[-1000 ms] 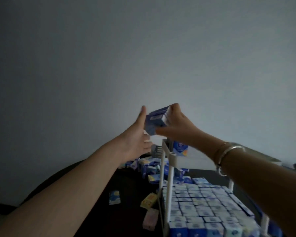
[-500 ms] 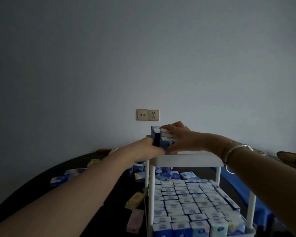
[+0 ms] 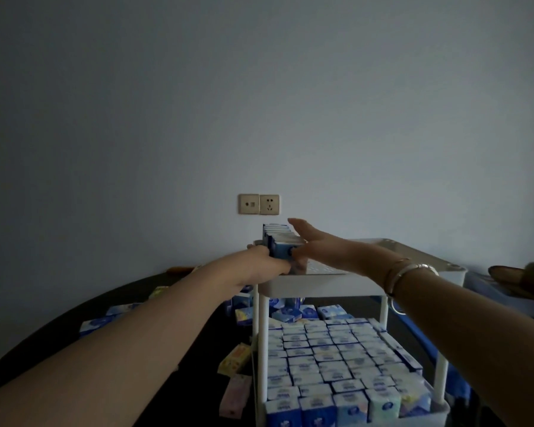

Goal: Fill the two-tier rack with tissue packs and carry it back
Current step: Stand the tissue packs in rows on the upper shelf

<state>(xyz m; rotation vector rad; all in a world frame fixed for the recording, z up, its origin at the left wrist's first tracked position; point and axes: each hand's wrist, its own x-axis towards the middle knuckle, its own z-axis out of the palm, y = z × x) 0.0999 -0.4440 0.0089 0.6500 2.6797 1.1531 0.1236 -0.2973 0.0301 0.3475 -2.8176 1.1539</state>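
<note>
The left hand (image 3: 265,265) grips the end of the tissue packs (image 3: 282,241); the right hand (image 3: 315,245), fingers straight, steadies them. Letting go carelessly could topple the row.

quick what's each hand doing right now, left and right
Left hand: at the near end of the row of tissue packs on the rack's top tier; grip cannot be told.
Right hand: open, fingers straight beside the row.

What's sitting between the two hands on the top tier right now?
In the head view, a short row of upright tissue packs stands between the left hand and the right hand, at the top tier's left end.
</note>
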